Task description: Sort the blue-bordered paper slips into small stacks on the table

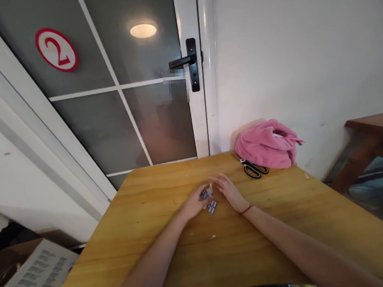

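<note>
Over the middle of the wooden table, my left hand (196, 203) is closed on several small printed cards (211, 206) with pale blocks and dark blue edges. Some of them fan out below the thumb, and the fingers hide part of the rest. My right hand (228, 191), with a red string at the wrist, is just to the right of the cards. Its fingers stretch toward the left hand's fingertips, and I see nothing held in them. Whether it touches a card I cannot tell.
Scissors (253, 168) with black handles lie at the table's (144, 218) back right, against a pink plush cloth (266, 146). Behind is a glass-panelled door with a black handle (192, 64). A printed box (36, 277) stands at lower left, a brown wooden table (377, 128) at right.
</note>
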Demonstrator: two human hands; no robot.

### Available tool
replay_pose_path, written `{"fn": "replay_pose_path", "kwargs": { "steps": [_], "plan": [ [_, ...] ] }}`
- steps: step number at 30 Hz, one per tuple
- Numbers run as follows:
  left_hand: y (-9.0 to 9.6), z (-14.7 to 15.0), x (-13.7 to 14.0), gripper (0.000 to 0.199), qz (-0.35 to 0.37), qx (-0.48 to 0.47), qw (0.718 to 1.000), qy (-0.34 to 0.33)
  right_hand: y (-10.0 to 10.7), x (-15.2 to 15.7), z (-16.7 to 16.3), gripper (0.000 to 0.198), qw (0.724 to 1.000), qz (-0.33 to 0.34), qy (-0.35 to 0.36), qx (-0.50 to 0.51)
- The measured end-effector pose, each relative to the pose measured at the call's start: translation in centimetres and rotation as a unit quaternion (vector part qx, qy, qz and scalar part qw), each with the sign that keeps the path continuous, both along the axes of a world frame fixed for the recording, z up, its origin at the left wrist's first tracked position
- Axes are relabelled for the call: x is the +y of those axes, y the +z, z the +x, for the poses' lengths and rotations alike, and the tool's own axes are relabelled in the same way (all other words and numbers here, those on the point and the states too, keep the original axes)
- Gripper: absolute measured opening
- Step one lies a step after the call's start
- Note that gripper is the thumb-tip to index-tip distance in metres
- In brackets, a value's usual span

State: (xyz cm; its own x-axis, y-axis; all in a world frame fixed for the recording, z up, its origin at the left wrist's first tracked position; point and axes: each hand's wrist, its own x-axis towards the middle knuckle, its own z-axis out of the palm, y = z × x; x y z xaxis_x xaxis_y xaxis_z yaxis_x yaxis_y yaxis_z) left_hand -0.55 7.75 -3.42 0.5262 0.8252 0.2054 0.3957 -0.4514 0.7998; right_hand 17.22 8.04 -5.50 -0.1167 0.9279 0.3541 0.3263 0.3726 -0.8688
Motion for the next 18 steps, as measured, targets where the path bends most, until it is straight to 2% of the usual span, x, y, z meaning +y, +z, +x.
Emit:
{"fn": "replay_pose_path", "kwargs": {
  "steps": [2, 4, 6, 8, 10, 13, 18],
  "plan": [
    [0.0, -1.1, -1.1, 0.048, -0.032, -0.039, 0.999, 0.006, 0.3, -1.1, 0.9, 0.047, 0.999, -0.016, -0.023, 0.037],
    [0.2, -2.7, -2.4, 0.055, 0.013, 0.004, 0.999, 0.040, 1.0, -2.6, 1.8, 0.041, 0.998, -0.037, 0.006, 0.053],
    [0.7, -4.2, -3.6, 0.059, 0.045, 0.053, 0.997, 0.021, 1.9, -4.1, 2.2, 0.037, 0.997, -0.036, 0.072, -0.010],
    [1.3, -5.3, -4.6, 0.061, 0.046, 0.093, 0.995, -0.011, 3.0, -5.3, 2.4, 0.041, 0.990, -0.017, 0.101, -0.101],
    [1.8, -5.8, -5.1, 0.058, 0.043, 0.109, 0.993, -0.004, 3.8, -6.1, 2.3, 0.048, 0.978, -0.001, 0.129, -0.166],
    [2.0, -5.7, -5.0, 0.051, 0.047, 0.136, 0.990, 0.009, 4.1, -6.5, 2.0, 0.055, 0.964, 0.030, 0.124, -0.232],
    [2.0, -4.5, -3.5, 0.040, 0.073, 0.150, 0.985, -0.038, 3.6, -6.6, 1.4, 0.055, 0.944, 0.042, 0.110, -0.307]
  ]
}}
